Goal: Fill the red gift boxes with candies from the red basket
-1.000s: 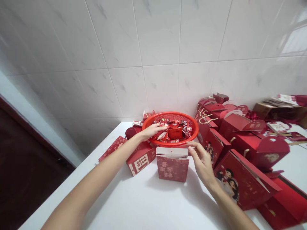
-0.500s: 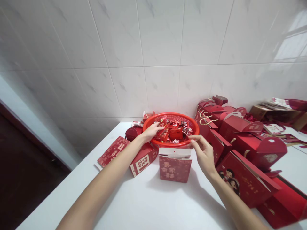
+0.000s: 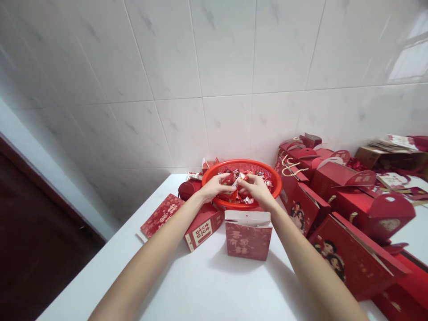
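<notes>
Over the red plastic basket [image 3: 276, 189], my left hand [image 3: 216, 187] is closed round a red-wrapped candy [image 3: 228, 179]. Close beside it, my right hand [image 3: 256, 187] pinches a white and red candy [image 3: 241, 177]. Many wrapped candies lie in the basket below both hands. In front of the basket a small red box [image 3: 249, 240] stands upright on the white table [image 3: 214, 290], its top flaps raised. What lies inside that box is hidden.
Two red boxes [image 3: 162, 215] [image 3: 203, 227] lie left of centre. Many red gift boxes [image 3: 347, 254] crowd the right side, some with rope handles. Behind them are a cardboard box [image 3: 374, 156] and flat papers [image 3: 394, 179]. A tiled wall [image 3: 227, 125] rises behind the table.
My right hand has moved left from the basket's front right edge into the basket and pinches a candy. My left hand stays over the basket with a candy. The view has shifted slightly.
</notes>
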Demonstrator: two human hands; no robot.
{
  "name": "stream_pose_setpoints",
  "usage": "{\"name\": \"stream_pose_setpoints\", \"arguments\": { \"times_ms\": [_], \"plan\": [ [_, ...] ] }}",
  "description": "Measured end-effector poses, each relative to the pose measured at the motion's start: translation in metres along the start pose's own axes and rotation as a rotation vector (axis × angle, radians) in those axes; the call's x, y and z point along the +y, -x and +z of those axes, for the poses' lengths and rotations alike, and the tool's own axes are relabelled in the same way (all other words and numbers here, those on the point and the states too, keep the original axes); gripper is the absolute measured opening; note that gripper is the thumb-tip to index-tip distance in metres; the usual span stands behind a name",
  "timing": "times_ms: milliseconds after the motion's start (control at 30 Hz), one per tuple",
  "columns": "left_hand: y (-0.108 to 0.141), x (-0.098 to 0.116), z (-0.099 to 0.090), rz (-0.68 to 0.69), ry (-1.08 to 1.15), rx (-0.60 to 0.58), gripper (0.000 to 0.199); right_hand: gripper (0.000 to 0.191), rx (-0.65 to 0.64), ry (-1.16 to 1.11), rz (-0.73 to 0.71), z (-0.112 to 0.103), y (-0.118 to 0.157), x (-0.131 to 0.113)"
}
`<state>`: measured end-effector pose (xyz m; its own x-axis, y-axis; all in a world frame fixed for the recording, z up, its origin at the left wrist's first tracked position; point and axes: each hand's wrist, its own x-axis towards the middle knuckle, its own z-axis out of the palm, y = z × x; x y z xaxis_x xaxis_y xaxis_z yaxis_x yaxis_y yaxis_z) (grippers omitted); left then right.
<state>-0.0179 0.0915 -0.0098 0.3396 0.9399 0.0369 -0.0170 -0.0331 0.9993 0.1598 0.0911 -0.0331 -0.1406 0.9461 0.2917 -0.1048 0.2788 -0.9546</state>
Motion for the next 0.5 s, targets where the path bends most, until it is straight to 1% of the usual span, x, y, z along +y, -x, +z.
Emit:
{"name": "stream_pose_setpoints", "arguments": {
  "times_ms": [100, 167, 200, 300, 367, 500],
  "plan": [
    [-0.003, -0.001, -0.001, -0.048, 0.003, 0.046, 0.042, 0.043, 0.044, -0.126, -0.008, -0.007, 0.0, 0.001],
    [-0.004, 0.0, -0.001, -0.091, 0.006, 0.052, 0.041, 0.046, 0.077, -0.191, -0.025, -0.012, 0.001, 0.001],
    [-0.005, 0.001, -0.001, -0.116, 0.011, 0.035, 0.044, 0.047, 0.089, -0.217, -0.033, -0.014, 0.002, 0.001],
    [-0.003, 0.004, -0.001, -0.175, 0.023, -0.067, 0.055, 0.047, 0.111, -0.275, -0.057, -0.016, 0.006, 0.0],
    [-0.002, 0.005, -0.001, -0.172, 0.0, -0.097, 0.054, 0.045, 0.123, -0.302, -0.076, -0.015, 0.009, 0.0],
    [-0.002, 0.002, 0.0, -0.114, -0.059, -0.041, 0.046, 0.041, 0.126, -0.311, -0.106, -0.013, 0.012, 0.002]
  ]
}}
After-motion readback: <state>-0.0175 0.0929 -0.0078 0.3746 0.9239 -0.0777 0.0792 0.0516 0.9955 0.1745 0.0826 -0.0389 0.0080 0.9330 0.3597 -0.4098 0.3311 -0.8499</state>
